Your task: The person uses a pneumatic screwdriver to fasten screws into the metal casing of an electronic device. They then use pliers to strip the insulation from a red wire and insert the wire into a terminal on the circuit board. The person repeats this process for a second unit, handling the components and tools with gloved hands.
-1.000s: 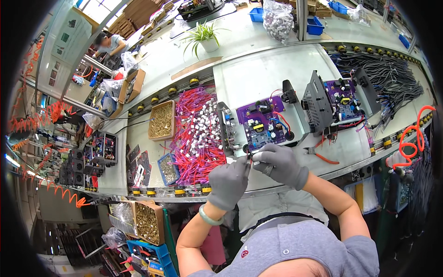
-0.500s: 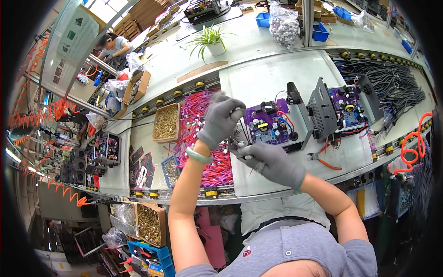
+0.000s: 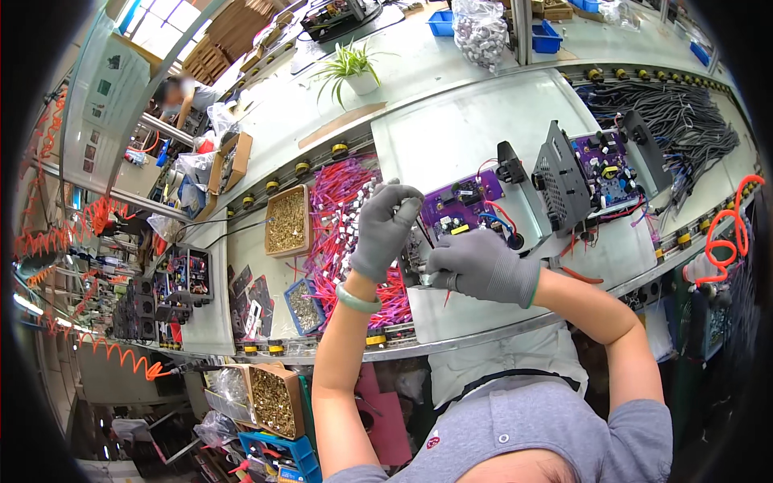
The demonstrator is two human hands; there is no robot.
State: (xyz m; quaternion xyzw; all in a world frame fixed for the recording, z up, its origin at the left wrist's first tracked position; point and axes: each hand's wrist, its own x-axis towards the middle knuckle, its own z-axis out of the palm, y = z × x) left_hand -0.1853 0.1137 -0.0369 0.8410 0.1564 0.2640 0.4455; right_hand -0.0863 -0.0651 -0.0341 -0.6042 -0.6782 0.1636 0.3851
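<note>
Work in hand: judged to be lead handling at the left end of the uncovered grey housing (image 3: 527,216). Its purple circuit board (image 3: 460,201) sits mid-bench, just right of the pile of red and purple leads (image 3: 326,181); the right hand covers the board's near part.

Left hand (image 3: 382,235): thumb and fingers appear pinched together around the top of a thin dark strand (image 3: 425,231), which slants near and right toward the other hand. Wire or tool, cannot tell. Right hand (image 3: 485,266): fingers curled at the housing's near-left corner; what they grasp, if anything, is hidden.

Next move, judged: calls for steadying that corner with the right while the left guides the strand without snagging it on the end panel (image 3: 412,255) or straining it.

Against the frame half a second ago: left hand, then blurred, is now sharp, at much the same place by the board's left edge. Right hand reaches farther over the board, hiding near components then visible. Right forearm now partly covers the orange-handled pliers (image 3: 583,275).
</note>
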